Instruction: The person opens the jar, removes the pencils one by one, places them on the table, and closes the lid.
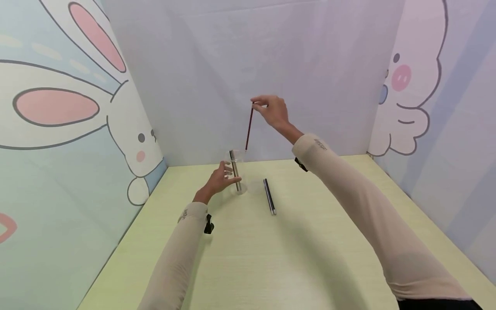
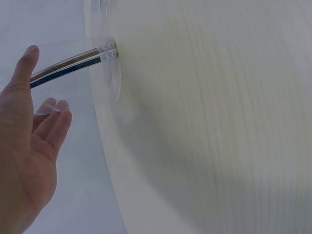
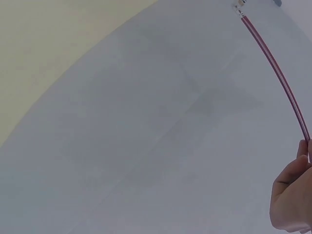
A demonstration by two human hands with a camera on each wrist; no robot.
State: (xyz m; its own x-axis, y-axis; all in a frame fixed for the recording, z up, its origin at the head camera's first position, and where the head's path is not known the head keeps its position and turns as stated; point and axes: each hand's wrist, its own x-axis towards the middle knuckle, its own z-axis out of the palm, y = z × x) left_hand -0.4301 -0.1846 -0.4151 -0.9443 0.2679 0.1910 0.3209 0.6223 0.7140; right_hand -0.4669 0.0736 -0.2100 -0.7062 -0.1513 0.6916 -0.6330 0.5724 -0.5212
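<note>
A clear cylindrical cup stands on the table, slightly tilted in appearance, with gold and dark pencil-like sticks leaning inside. My left hand holds it, thumb in front and fingers round the far side; in the left wrist view the cup's base shows beyond the thumb. Above the cup, my right hand pinches the top of a thin dark red pencil-like stick. It hangs nearly upright, its lower tip near the cup's rim. The right wrist view shows a silvery end on the red stick.
Dark pencil-like sticks with silvery ends lie side by side on the pale table, right of the cup. A grey cloth wall rises behind, and printed cartoon panels stand at both sides.
</note>
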